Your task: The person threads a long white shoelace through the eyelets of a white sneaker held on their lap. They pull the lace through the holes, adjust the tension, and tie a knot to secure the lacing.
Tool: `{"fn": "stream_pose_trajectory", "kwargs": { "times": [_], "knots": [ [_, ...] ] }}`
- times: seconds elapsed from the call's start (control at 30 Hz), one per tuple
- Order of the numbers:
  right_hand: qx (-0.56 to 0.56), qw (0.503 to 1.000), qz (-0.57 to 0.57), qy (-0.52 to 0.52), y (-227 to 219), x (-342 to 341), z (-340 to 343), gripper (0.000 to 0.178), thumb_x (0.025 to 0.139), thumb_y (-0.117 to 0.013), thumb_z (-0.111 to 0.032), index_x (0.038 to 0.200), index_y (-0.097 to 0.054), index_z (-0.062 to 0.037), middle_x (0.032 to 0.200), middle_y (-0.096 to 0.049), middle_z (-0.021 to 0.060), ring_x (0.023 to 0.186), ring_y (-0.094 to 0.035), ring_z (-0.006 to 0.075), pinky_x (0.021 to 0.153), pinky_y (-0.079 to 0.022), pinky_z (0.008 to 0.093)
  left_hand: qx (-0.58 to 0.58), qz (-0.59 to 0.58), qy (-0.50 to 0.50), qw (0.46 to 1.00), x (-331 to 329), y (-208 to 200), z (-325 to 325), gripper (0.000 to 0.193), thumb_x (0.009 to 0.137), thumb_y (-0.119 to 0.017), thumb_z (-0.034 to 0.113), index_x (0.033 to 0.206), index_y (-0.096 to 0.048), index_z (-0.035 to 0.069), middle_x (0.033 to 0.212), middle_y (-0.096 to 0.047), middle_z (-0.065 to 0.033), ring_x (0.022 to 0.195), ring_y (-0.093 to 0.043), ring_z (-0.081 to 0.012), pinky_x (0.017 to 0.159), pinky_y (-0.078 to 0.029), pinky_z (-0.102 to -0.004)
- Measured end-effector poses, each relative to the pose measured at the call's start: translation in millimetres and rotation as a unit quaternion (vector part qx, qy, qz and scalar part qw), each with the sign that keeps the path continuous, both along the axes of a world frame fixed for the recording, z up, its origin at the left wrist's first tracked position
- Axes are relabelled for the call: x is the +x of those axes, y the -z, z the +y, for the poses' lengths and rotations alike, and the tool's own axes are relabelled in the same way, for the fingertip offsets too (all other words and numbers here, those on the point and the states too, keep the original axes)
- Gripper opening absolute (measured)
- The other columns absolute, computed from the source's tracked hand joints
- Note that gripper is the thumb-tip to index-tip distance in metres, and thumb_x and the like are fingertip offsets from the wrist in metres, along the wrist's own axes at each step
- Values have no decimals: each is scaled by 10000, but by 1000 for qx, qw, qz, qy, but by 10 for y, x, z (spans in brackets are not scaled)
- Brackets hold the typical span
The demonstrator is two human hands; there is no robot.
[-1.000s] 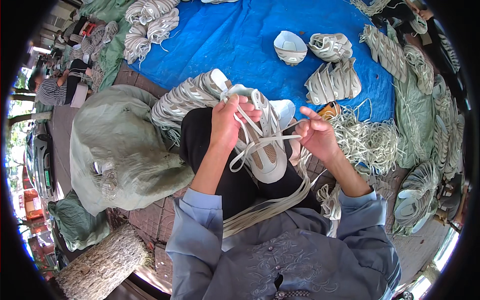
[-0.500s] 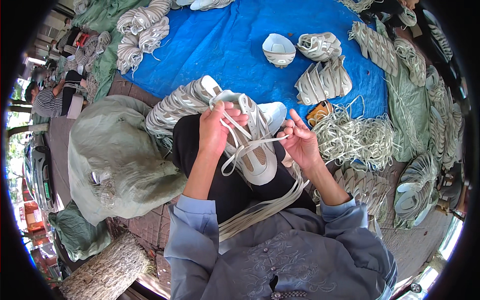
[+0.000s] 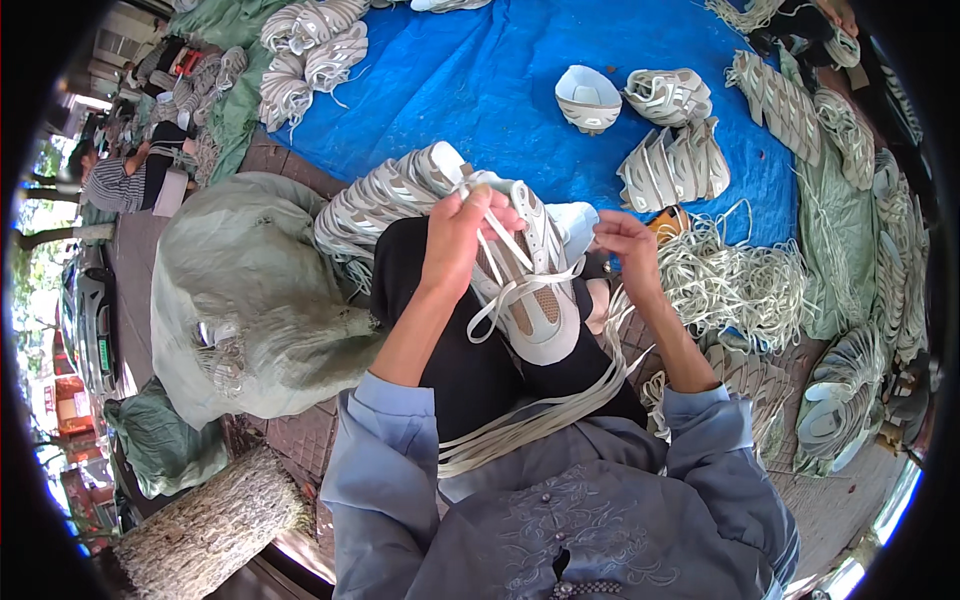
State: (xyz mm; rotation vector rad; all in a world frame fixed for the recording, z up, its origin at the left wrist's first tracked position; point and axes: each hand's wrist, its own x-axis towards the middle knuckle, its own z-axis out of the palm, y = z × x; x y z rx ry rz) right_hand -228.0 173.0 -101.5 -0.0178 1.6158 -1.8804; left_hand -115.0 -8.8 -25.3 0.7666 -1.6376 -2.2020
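Note:
A beige and white sneaker upper (image 3: 549, 342) lies over my knees with its toe toward me. My left hand (image 3: 462, 238) is closed on its far-left edge, and a white shoelace (image 3: 520, 290) runs from under those fingers across the front, with a loose loop hanging at the left. My right hand (image 3: 630, 247) is at the right of the upper, fingers pinched together beside the white lining piece (image 3: 573, 229). The lace's right part leads up toward those fingertips; their exact grip is partly hidden. A bundle of loose laces (image 3: 540, 425) lies across my lap.
Behind my left knee leans a row of nested uppers (image 3: 385, 195). A heap of white laces (image 3: 735, 275) lies at the right. More uppers (image 3: 675, 165) rest on the blue tarp (image 3: 470, 90). A large pale sack (image 3: 250, 300) stands left; another person (image 3: 125, 180) sits beyond.
My right hand has gone up and slightly right, its fingers drawn closer together. The lace lies nearer the upper. The whole view has shifted a little; my left hand keeps its hold.

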Motion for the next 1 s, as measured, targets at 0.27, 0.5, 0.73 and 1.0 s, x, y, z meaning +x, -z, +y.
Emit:
{"fn": "stream_pose_trajectory", "kwargs": {
  "times": [0.27, 0.5, 0.73, 1.0],
  "knots": [
    [-213, 904, -2, -371, -527, 194, -739, 279, 705, -617, -70, 949, -576, 59, 771, -588, 98, 697, -547, 164, 684, -432, 259, -217, 8, 74, 973, -43, -190, -55, 279, 843, -460, 243, 790, -556, -13, 761, -582, -68, 684, -550, -119, 607, -438, -270],
    [-207, 903, -146, -347, -361, 214, -888, 210, 775, -589, -151, 765, -591, 59, 468, -402, 39, 399, -363, 113, 389, -290, 255, -684, -152, -4, 713, 385, -347, 125, 214, 722, -647, 208, 733, -533, 27, 589, -515, -94, 528, -528, -258, 466, -423, -347],
    [-160, 896, -151, -386, -362, 229, -997, 181, 781, -579, -129, 724, -583, 43, 435, -309, -8, 358, -236, 60, 348, -177, 220, -701, -22, 271, 659, 739, 172, 934, 587, 633, -647, 328, 1080, -481, -13, 1058, -504, -142, 1086, -425, -286, 943, -300, -429],
    [-157, 918, -85, -355, -508, -113, -1478, 184, 803, -565, -126, 727, -557, 41, 430, -294, -30, 349, -217, 49, 334, -169, 215, -676, 17, 261, 688, 916, 416, 983, 509, 718, -579, 337, 1072, -504, -22, 1119, -491, -151, 1128, -401, -286, 994, -250, -438]
  ]
}}
